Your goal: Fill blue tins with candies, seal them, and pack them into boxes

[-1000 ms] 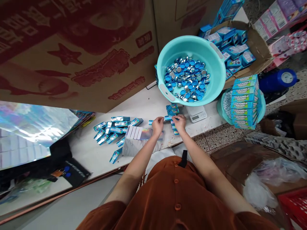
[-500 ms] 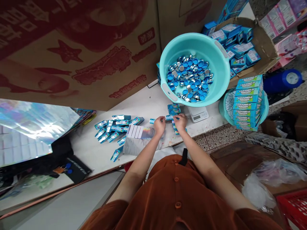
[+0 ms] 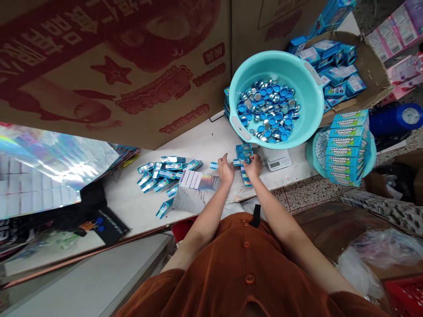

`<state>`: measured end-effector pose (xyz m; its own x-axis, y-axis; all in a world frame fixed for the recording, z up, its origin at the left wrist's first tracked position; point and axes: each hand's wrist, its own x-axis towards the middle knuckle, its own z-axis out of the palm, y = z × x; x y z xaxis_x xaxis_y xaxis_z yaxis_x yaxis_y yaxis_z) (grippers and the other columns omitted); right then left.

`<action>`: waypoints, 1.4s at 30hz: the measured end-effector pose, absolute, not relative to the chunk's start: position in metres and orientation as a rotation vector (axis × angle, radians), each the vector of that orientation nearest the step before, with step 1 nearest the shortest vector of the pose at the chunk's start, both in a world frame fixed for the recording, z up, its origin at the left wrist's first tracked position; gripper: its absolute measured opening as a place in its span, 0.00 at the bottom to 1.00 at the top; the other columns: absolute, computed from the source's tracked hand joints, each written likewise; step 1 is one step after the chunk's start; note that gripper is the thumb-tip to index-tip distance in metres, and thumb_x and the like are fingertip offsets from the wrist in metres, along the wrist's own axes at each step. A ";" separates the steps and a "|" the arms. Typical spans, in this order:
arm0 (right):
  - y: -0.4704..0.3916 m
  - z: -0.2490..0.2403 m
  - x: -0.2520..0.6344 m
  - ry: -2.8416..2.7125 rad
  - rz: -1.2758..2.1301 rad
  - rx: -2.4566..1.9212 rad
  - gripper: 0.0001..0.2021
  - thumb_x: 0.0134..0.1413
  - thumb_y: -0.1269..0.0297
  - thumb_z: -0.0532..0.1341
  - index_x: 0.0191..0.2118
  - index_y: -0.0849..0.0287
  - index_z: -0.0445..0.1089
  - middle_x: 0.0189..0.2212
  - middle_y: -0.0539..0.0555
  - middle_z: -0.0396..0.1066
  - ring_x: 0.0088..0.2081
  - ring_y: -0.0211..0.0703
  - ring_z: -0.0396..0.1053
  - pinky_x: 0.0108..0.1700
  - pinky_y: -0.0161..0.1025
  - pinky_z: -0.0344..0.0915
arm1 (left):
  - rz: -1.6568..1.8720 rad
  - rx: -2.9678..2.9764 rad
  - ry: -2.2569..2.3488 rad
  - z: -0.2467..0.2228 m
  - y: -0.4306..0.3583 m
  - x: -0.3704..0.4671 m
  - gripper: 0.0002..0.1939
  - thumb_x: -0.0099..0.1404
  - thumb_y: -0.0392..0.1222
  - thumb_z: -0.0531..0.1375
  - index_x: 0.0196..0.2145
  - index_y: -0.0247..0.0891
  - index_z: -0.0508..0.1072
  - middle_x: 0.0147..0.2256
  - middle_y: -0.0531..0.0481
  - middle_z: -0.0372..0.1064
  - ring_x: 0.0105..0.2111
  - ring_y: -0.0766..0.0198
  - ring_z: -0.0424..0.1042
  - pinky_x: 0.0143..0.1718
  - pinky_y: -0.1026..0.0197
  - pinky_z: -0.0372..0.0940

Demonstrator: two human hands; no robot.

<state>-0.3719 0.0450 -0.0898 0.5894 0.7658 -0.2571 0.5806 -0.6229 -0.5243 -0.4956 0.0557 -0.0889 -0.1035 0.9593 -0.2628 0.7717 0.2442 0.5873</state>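
My left hand (image 3: 226, 171) is over the white table with its fingers apart and nothing visible in them. A small blue packet (image 3: 214, 165) lies just left of it. My right hand (image 3: 254, 166) is closed at the end of another small blue packet (image 3: 238, 162), which lies between my hands. Right behind it is a short row of blue trays with round hollows (image 3: 243, 151). More small blue packets (image 3: 245, 176) are stacked below my right fingers. The fingertips are small in view, so the exact grip is partly hidden.
A turquoise basin (image 3: 276, 57) holds many round blue and silver caps. Beside it are a white digital scale (image 3: 279, 160), stacked candy boxes (image 3: 345, 149) and a carton of blue boxes (image 3: 376, 75). Loose blue packets (image 3: 168, 174) and a silvery sheet (image 3: 194, 193) lie left; a large carton (image 3: 148, 88) stands behind.
My left hand has come off the packet and its fingers have spread. My right hand stays at the packet. The whole view has shifted slightly.
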 end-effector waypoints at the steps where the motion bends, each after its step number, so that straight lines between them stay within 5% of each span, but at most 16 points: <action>1: 0.045 -0.090 -0.371 -1.088 0.665 -2.440 0.15 0.42 0.63 0.66 0.35 0.56 0.61 0.37 0.54 0.66 0.41 0.49 0.62 0.43 0.41 0.55 | 0.387 1.584 1.933 -0.089 0.057 -0.495 0.26 0.62 0.37 0.56 0.58 0.39 0.61 0.48 0.39 0.64 0.47 0.52 0.67 0.46 0.55 0.61; 7: 0.045 -0.090 -0.370 -1.117 0.640 -2.417 0.14 0.41 0.62 0.67 0.35 0.56 0.63 0.38 0.55 0.66 0.41 0.48 0.62 0.43 0.41 0.56 | 0.332 1.701 1.905 -0.083 0.057 -0.498 0.24 0.60 0.35 0.57 0.55 0.38 0.64 0.50 0.38 0.61 0.50 0.49 0.63 0.49 0.52 0.59; 16: -0.002 -0.083 -0.340 -1.324 0.514 -2.142 0.12 0.53 0.55 0.58 0.39 0.58 0.65 0.40 0.59 0.70 0.45 0.50 0.64 0.50 0.45 0.58 | 0.503 1.851 1.841 -0.054 0.009 -0.589 0.20 0.60 0.42 0.58 0.51 0.39 0.67 0.52 0.39 0.61 0.55 0.48 0.58 0.56 0.48 0.53; 20: -0.047 -0.079 -0.318 -1.323 0.451 -2.118 0.14 0.56 0.53 0.54 0.41 0.58 0.65 0.40 0.61 0.69 0.45 0.52 0.65 0.50 0.48 0.59 | 0.602 1.798 2.157 -0.044 -0.019 -0.655 0.29 0.60 0.48 0.58 0.56 0.34 0.60 0.58 0.33 0.56 0.60 0.45 0.52 0.59 0.43 0.48; 25: -0.118 -0.060 -0.301 -1.289 0.366 -2.224 0.15 0.58 0.51 0.52 0.40 0.57 0.66 0.37 0.61 0.69 0.41 0.53 0.66 0.47 0.51 0.62 | 0.592 1.668 2.360 -0.036 -0.039 -0.717 0.40 0.56 0.56 0.60 0.59 0.29 0.56 0.55 0.29 0.59 0.57 0.38 0.57 0.56 0.36 0.53; 27: -0.138 -0.052 -0.288 -1.239 0.321 -2.248 0.15 0.58 0.52 0.51 0.40 0.57 0.67 0.36 0.60 0.70 0.40 0.52 0.67 0.46 0.50 0.63 | 0.650 1.665 2.393 -0.041 -0.039 -0.725 0.42 0.55 0.57 0.59 0.61 0.36 0.52 0.58 0.34 0.58 0.58 0.37 0.57 0.56 0.33 0.54; 30: -0.147 -0.036 -0.246 -1.134 0.117 -2.278 0.15 0.59 0.53 0.51 0.42 0.58 0.67 0.37 0.61 0.70 0.41 0.51 0.67 0.47 0.49 0.64 | 0.786 1.699 2.336 -0.048 -0.037 -0.717 0.43 0.55 0.57 0.57 0.64 0.60 0.41 0.64 0.56 0.48 0.61 0.40 0.52 0.58 0.32 0.51; 33: -0.135 -0.007 -0.188 -1.099 -0.101 -2.284 0.18 0.59 0.54 0.51 0.45 0.61 0.68 0.39 0.63 0.70 0.43 0.51 0.67 0.49 0.49 0.63 | 0.911 1.678 2.270 -0.041 -0.043 -0.695 0.43 0.54 0.55 0.57 0.63 0.66 0.41 0.65 0.60 0.47 0.62 0.41 0.52 0.60 0.34 0.50; 38: -0.075 0.046 -0.102 -1.234 -0.228 -2.238 0.20 0.59 0.55 0.52 0.49 0.64 0.66 0.45 0.64 0.70 0.49 0.51 0.65 0.53 0.49 0.60 | 1.006 1.688 2.258 -0.019 -0.060 -0.653 0.38 0.53 0.57 0.54 0.62 0.59 0.51 0.62 0.56 0.55 0.59 0.38 0.58 0.55 0.30 0.53; 42: -0.001 0.079 -0.053 -1.406 -0.158 -2.266 0.22 0.58 0.57 0.53 0.53 0.67 0.64 0.51 0.66 0.67 0.53 0.51 0.63 0.56 0.46 0.57 | 0.978 1.764 2.240 -0.015 -0.081 -0.617 0.34 0.56 0.56 0.55 0.60 0.45 0.58 0.56 0.39 0.63 0.57 0.37 0.60 0.55 0.34 0.54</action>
<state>-0.0529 -0.0013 0.0790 0.4694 0.8177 0.3332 0.8713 -0.3677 -0.3252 -0.6173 -0.0811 -0.0153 -0.3093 0.9077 0.2836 0.8251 0.1079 0.5546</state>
